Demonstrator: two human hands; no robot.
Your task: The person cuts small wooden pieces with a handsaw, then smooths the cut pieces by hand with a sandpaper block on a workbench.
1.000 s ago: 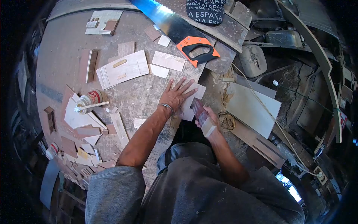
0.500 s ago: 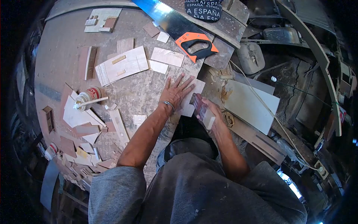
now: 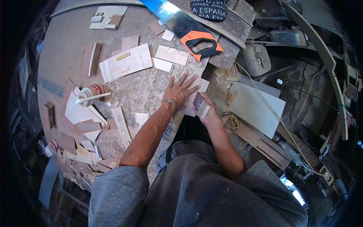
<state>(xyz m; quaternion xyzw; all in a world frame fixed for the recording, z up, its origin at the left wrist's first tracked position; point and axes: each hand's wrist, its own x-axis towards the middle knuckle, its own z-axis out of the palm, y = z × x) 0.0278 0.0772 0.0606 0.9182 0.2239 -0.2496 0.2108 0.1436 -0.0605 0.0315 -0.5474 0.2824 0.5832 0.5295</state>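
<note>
My left hand (image 3: 179, 90) lies flat with fingers spread on a thin pale wooden board (image 3: 203, 84) at the bench edge, pressing it down. In my right hand (image 3: 210, 118) is a sanding block (image 3: 204, 110), a piece of wood with dark reddish abrasive paper around it. The block meets the board's right edge, close to my left fingertips. Part of the board is hidden under my left hand. A handsaw (image 3: 200, 43) with an orange and black handle lies beyond both hands.
Assembled thin wood pieces (image 3: 132, 62) lie on the workbench (image 3: 151, 89). A glue bottle (image 3: 90, 94) with a stick across it stands left among wood offcuts (image 3: 89, 126). Right of the bench are a pale panel (image 3: 257, 109), a cord (image 3: 264, 100) and a dark patterned cap (image 3: 209, 9).
My right hand and the sanding block have moved slightly up and left along the board's edge, and the block has turned. My left hand stays on the board. The view has shifted slightly.
</note>
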